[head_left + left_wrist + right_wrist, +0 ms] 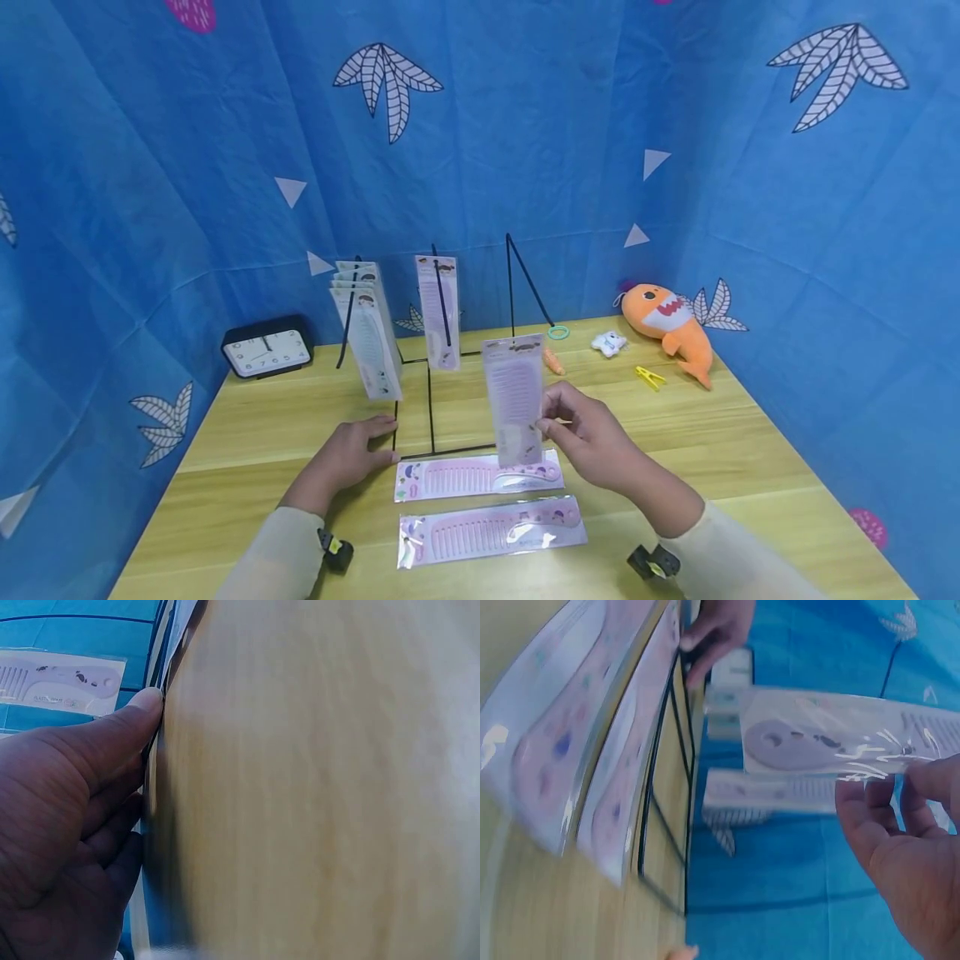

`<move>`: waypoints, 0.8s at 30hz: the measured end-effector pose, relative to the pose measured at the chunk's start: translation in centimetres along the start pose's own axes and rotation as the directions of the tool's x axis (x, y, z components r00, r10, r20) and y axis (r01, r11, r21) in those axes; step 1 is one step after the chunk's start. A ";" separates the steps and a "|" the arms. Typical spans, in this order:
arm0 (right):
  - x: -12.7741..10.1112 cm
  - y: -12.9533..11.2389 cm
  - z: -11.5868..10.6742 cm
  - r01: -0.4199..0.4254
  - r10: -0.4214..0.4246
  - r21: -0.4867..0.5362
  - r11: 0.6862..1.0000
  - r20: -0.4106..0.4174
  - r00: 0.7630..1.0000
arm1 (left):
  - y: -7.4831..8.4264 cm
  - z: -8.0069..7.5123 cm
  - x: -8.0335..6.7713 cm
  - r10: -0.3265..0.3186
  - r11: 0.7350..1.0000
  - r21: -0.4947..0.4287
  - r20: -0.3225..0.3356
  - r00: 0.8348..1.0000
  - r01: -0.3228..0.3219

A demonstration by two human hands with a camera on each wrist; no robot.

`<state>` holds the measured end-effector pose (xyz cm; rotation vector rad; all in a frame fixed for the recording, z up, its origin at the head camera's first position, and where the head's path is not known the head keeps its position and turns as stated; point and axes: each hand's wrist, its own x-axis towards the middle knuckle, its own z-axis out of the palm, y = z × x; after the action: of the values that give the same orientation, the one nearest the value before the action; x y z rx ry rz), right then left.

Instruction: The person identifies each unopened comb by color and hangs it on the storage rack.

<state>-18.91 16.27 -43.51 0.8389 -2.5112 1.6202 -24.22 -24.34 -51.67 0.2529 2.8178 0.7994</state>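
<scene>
A: Right hand [600, 442] first. Thumb and fingertips [870, 802] are closed in a pinch on the side edge of the packed comb [514, 398], low on the pack near the handle end. The pack stands upright in the air, hang-hole end on top.

B: And how will it handle, by your reading?

A: Light, I judge. A thin plastic comb in a glossy sleeve. The comb gives it some stiffness, but the film margin beyond the fingertips is floppy and slick; glare shows on it in the right wrist view. A pinch on film alone may let it swivel. Better to take it where the comb lies under the film, thumb on one face, fingers on the other.

B: Left hand [352, 454]?

A: Flat on the table [675, 433], fingers straight, holding nothing. The fingertips [146, 701] press against the base wire of the black rack [431, 417], which looks like steadying.

B: Outward from there?

A: Just below the right fingers, two more combs [487, 504] lie flat on the table in their sleeves, one nearer the person than the other. Beyond the left fingertips, the rack's left prong carries a stack of packs [367, 329], the middle prong one pack [438, 312], and the right prong [525, 279] is bare.

B: Farther off?

A: A clock [267, 348] far left, a shark toy [671, 325] far right, with a yellow clip [649, 377] near it.
</scene>
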 end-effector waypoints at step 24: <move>4.2 0.8 6.7 -0.020 0.020 0.013 1.000 0.018 1.000 | -0.3 0.0 -0.1 0.047 0.999 0.028 -0.024 0.999 -0.046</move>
<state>-21.15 9.07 -45.88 0.8364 -2.5316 1.6440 -24.17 -24.58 -51.78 0.3165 2.8574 0.7789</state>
